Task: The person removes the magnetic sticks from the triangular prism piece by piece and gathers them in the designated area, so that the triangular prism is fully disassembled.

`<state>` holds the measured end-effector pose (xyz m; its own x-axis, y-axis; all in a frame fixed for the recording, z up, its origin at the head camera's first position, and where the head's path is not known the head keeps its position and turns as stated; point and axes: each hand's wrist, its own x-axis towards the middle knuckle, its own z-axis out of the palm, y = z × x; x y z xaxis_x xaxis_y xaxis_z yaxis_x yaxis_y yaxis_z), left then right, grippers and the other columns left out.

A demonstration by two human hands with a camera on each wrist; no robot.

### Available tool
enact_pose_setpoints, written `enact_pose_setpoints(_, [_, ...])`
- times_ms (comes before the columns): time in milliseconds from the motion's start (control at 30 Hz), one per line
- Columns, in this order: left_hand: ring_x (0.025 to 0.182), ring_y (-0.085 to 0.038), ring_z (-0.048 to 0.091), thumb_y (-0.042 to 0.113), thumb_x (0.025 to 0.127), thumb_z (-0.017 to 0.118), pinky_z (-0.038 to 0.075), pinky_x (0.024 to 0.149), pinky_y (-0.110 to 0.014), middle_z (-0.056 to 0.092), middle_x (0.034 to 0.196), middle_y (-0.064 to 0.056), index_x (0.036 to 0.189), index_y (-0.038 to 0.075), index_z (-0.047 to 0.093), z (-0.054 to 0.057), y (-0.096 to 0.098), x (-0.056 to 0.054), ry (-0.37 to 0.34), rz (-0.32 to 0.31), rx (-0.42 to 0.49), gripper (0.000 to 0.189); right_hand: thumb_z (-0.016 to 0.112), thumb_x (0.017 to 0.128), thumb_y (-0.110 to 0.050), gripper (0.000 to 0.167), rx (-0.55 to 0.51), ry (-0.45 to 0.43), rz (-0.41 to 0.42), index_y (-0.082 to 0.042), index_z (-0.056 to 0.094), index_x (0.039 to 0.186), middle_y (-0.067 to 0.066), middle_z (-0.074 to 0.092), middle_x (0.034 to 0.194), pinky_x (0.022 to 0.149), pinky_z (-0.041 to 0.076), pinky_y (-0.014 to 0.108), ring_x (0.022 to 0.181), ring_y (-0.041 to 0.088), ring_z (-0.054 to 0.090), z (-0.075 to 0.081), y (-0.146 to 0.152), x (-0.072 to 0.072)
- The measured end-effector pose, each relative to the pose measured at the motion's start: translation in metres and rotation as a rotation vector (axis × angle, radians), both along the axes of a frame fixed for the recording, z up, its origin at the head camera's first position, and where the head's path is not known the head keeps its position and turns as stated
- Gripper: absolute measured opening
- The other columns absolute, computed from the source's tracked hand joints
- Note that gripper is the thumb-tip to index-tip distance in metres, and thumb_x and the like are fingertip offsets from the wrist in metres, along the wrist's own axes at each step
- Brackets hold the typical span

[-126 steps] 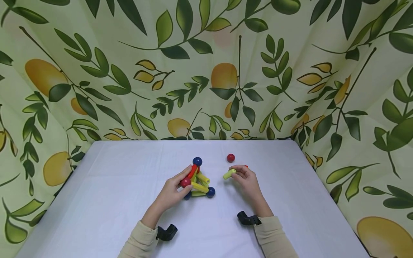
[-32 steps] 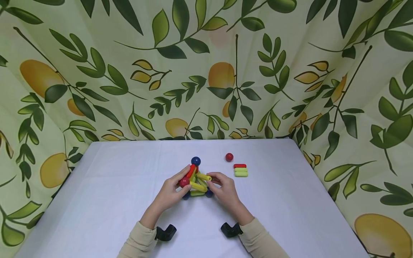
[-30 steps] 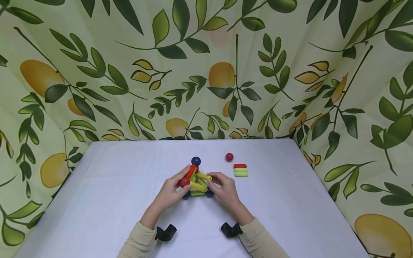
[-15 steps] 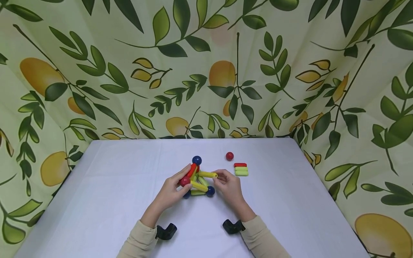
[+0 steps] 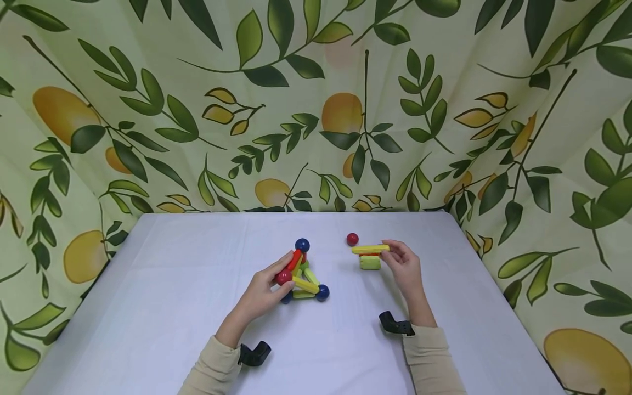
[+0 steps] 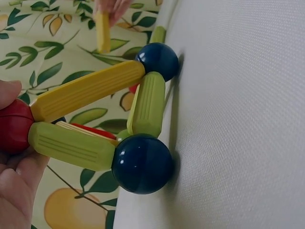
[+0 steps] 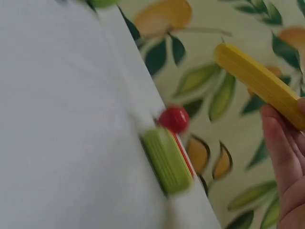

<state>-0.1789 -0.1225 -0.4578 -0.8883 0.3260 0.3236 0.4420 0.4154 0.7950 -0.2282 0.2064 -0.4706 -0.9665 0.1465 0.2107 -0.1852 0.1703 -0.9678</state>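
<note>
A building-toy frame of balls and rods (image 5: 305, 285) stands on the table, with blue balls at several corners. My left hand (image 5: 264, 291) grips it by its red ball (image 5: 283, 277), which has a yellow rod and a green rod attached in the left wrist view. Two blue balls (image 6: 143, 163) sit low against the white cloth there, joined by a short green rod (image 6: 147, 105). My right hand (image 5: 406, 272) pinches one end of a long yellow rod (image 5: 370, 249), held up off the table. That rod (image 7: 257, 81) points away from the fingers in the right wrist view.
Beneath the lifted yellow rod lie short green rods (image 5: 370, 263) and a red rod (image 5: 369, 254), side by side. A loose red ball (image 5: 353, 239) rests just behind them. Leaf-patterned cloth (image 5: 296, 137) hangs behind the white table (image 5: 197, 241).
A short green rod, earlier in my right hand, now lies with the loose rods. My right hand has pulled the long yellow rod off the frame and carried it right. My left hand stays put.
</note>
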Motion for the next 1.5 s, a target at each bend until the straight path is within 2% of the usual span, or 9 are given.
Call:
enact_pose_setpoints(200, [0.133, -0.035, 0.042, 0.011, 0.089, 0.066, 0.047, 0.095, -0.041, 0.039, 0.149, -0.012, 0.144, 0.005, 0.039, 0.004, 0.000, -0.001, -0.056, -0.006, 0.018, 0.062, 0.058, 0.093, -0.010, 0.033, 0.089, -0.103, -0.139, 0.004, 0.056, 0.123, 0.018, 0.062, 0.111, 0.077, 0.053, 0.012, 0.082, -0.005, 0.062, -0.005, 0.045, -0.005])
enact_pose_setpoints(400, [0.134, -0.031, 0.042, 0.011, 0.088, 0.066, 0.048, 0.095, -0.039, 0.039, 0.149, -0.007, 0.144, 0.008, 0.040, 0.000, 0.002, 0.000, -0.097, 0.001, 0.012, 0.062, 0.056, 0.095, -0.016, 0.035, 0.098, -0.214, -0.237, 0.001, 0.056, 0.126, -0.003, 0.063, 0.099, 0.074, 0.050, 0.007, 0.080, -0.007, 0.061, -0.020, 0.083, -0.006])
enact_pose_setpoints(533, [0.133, -0.031, 0.043, 0.013, 0.088, 0.066, 0.049, 0.094, -0.038, 0.040, 0.149, -0.007, 0.143, 0.009, 0.041, -0.003, 0.002, 0.003, -0.102, 0.012, 0.007, 0.061, 0.052, 0.097, -0.019, 0.039, 0.113, -0.279, -0.213, 0.000, 0.053, 0.130, 0.002, 0.061, 0.107, 0.076, 0.051, 0.009, 0.083, -0.006, 0.060, -0.031, 0.097, -0.008])
enact_pose_setpoints(733, [0.132, -0.032, 0.044, 0.014, 0.088, 0.066, 0.049, 0.094, -0.038, 0.041, 0.148, -0.008, 0.144, 0.010, 0.041, -0.004, 0.002, 0.005, -0.092, 0.019, 0.009, 0.061, 0.051, 0.098, -0.019, 0.040, 0.145, -0.319, -0.154, 0.000, 0.051, 0.133, 0.014, 0.056, 0.116, 0.077, 0.050, 0.008, 0.085, -0.008, 0.057, -0.041, 0.110, -0.020])
enact_pose_setpoints(867, [0.133, -0.031, 0.043, 0.014, 0.088, 0.066, 0.048, 0.095, -0.038, 0.041, 0.148, -0.007, 0.143, 0.010, 0.041, -0.002, 0.002, 0.004, -0.096, 0.022, 0.008, 0.061, 0.051, 0.098, -0.019, 0.039, 0.261, -0.345, -0.152, -0.003, 0.053, 0.133, 0.016, 0.053, 0.127, 0.076, 0.044, 0.004, 0.106, 0.008, 0.053, -0.043, 0.114, -0.026])
enact_pose_setpoints(967, [0.133, -0.032, 0.043, 0.014, 0.088, 0.066, 0.048, 0.095, -0.038, 0.041, 0.148, -0.007, 0.144, 0.010, 0.041, -0.001, 0.002, 0.004, -0.089, 0.019, 0.007, 0.061, 0.051, 0.098, -0.020, 0.038, 0.338, -0.342, -0.150, -0.005, 0.054, 0.132, 0.017, 0.051, 0.135, 0.082, 0.040, 0.011, 0.119, 0.023, 0.045, -0.043, 0.116, -0.029])
enact_pose_setpoints(1100, [0.133, -0.031, 0.043, 0.014, 0.088, 0.066, 0.048, 0.095, -0.038, 0.041, 0.148, -0.008, 0.144, 0.010, 0.041, 0.000, 0.001, 0.003, -0.077, 0.016, 0.003, 0.061, 0.052, 0.097, -0.017, 0.037, 0.388, -0.317, -0.147, -0.004, 0.055, 0.131, 0.018, 0.054, 0.130, 0.085, 0.040, 0.020, 0.115, 0.023, 0.047, -0.043, 0.116, -0.032])
enact_pose_setpoints(1267, [0.133, -0.031, 0.043, 0.013, 0.088, 0.066, 0.048, 0.095, -0.037, 0.041, 0.148, -0.007, 0.144, 0.010, 0.041, 0.001, 0.001, 0.003, -0.077, 0.015, 0.000, 0.061, 0.053, 0.095, -0.016, 0.038, 0.409, -0.314, -0.156, -0.004, 0.055, 0.131, 0.017, 0.056, 0.126, 0.079, 0.041, 0.015, 0.109, 0.021, 0.049, -0.047, 0.116, -0.033])
enact_pose_setpoints(1500, [0.132, -0.032, 0.045, 0.014, 0.088, 0.067, 0.049, 0.094, -0.037, 0.042, 0.147, -0.010, 0.143, 0.008, 0.041, 0.003, -0.001, 0.002, -0.078, 0.013, -0.003, 0.062, 0.051, 0.096, -0.016, 0.042, 0.354, -0.321, -0.200, -0.003, 0.051, 0.135, 0.017, 0.054, 0.132, 0.079, 0.039, 0.010, 0.116, 0.023, 0.049, -0.046, 0.113, -0.030])
